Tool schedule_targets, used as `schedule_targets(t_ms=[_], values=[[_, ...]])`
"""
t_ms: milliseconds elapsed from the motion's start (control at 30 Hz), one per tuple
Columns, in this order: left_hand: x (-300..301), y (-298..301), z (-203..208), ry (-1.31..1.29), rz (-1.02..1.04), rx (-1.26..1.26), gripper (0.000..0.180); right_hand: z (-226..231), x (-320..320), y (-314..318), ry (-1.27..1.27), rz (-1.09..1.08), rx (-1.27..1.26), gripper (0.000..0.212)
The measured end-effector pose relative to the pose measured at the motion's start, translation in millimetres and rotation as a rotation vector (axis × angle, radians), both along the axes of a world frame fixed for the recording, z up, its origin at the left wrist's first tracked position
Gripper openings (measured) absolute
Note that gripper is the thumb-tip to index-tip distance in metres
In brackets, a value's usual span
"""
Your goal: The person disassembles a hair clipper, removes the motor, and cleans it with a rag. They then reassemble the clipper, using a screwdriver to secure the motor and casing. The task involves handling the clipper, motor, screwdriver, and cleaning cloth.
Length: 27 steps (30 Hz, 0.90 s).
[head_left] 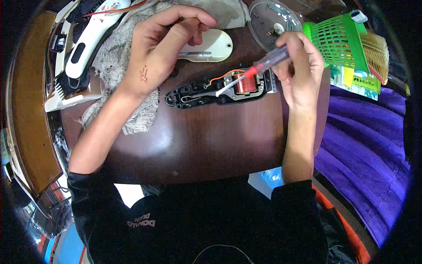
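Note:
My right hand point(300, 70) grips a screwdriver point(269, 62) with a clear and red handle. Its shaft slants down to the left, the tip over an opened hair clipper point(215, 92). Inside the clipper's black housing show a copper coil point(245, 83) and an orange wire; I cannot tell whether the tip touches anything. My left hand point(160, 53) is raised to the left of the clipper, fingers curled and thumb pressed to them; what they hold, if anything, is hidden. Partly behind this hand lies a pale clipper cover point(215, 47) with a thin grey piece on it.
A grey cloth point(112, 61) lies at the left, beside a white hair clipper point(90, 42) and black comb guards. A clear round dish point(263, 33) with small parts stands at the back. At the right are a green basket point(334, 42), a comb point(376, 53) and purple fabric point(360, 127).

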<state>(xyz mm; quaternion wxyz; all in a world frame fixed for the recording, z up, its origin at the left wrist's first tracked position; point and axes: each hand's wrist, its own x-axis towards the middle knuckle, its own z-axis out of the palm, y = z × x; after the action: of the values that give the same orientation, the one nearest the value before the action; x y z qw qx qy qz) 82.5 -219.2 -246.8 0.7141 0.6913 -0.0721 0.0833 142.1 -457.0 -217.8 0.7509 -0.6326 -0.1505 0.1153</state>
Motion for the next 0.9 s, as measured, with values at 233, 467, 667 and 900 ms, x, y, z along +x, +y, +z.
schedule_targets(t_ms=[233, 467, 667, 900], values=[[-1, 0, 2, 0.019, 0.028, 0.048, 0.028, 3, 0, 1, 0.058, 0.037, 0.044, 0.023], [2, 3, -1, -0.044, -0.015, 0.052, 0.027, -2, 2, -1, 0.111, 0.074, 0.108, 0.023], [2, 4, 0, -0.023, -0.023, 0.046, 0.027, 0, 2, -1, 0.142, 0.087, 0.105, 0.024], [1, 2, -3, -0.006, -0.011, 0.0, 0.027, 2, 7, -9, 0.168, 0.133, 0.061, 0.024]])
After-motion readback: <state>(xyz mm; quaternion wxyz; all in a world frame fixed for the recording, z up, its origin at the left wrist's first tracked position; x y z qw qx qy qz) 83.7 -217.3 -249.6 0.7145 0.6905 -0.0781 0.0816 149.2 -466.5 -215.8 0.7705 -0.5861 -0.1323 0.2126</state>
